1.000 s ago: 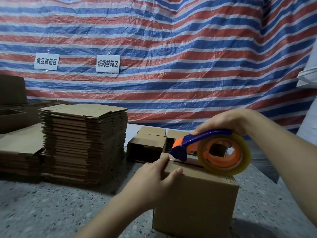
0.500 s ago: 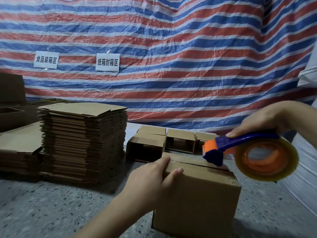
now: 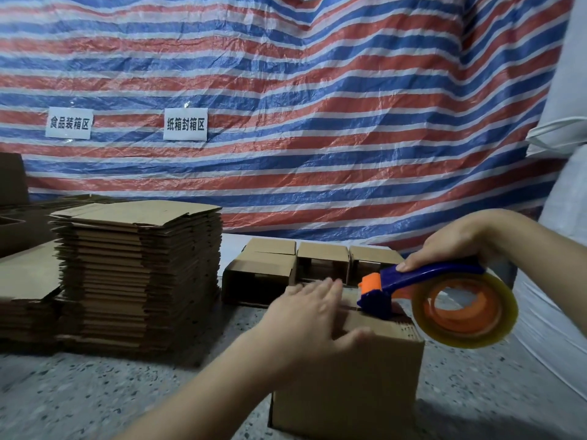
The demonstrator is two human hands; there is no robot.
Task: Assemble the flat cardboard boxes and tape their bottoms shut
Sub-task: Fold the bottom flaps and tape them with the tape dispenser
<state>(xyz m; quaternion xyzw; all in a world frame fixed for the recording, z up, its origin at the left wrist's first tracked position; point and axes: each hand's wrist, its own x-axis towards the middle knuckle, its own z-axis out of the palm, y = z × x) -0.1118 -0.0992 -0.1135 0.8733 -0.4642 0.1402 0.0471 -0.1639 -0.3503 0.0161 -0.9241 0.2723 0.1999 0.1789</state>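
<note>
At five o'clock on the speckled table (image 3: pixel 95 392) stands the box (image 3: pixel 349 382); the flat left hand (image 3: pixel 313 315) presses its top, the right hand (image 3: pixel 451 246) grips the tape dispenser (image 3: pixel 444 300). Signs read 食品装箱区 (image 3: pixel 69 123) and 纸箱封箱区 (image 3: pixel 185 124).

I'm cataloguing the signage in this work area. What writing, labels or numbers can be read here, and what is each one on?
"食品装箱区" on the left white paper sign, fixed to the striped tarp.
"纸箱封箱区" on the right white paper sign, fixed to the same tarp.
No print can be read on the cardboard box being taped, the stack of flat boxes or the tape dispenser.
</note>
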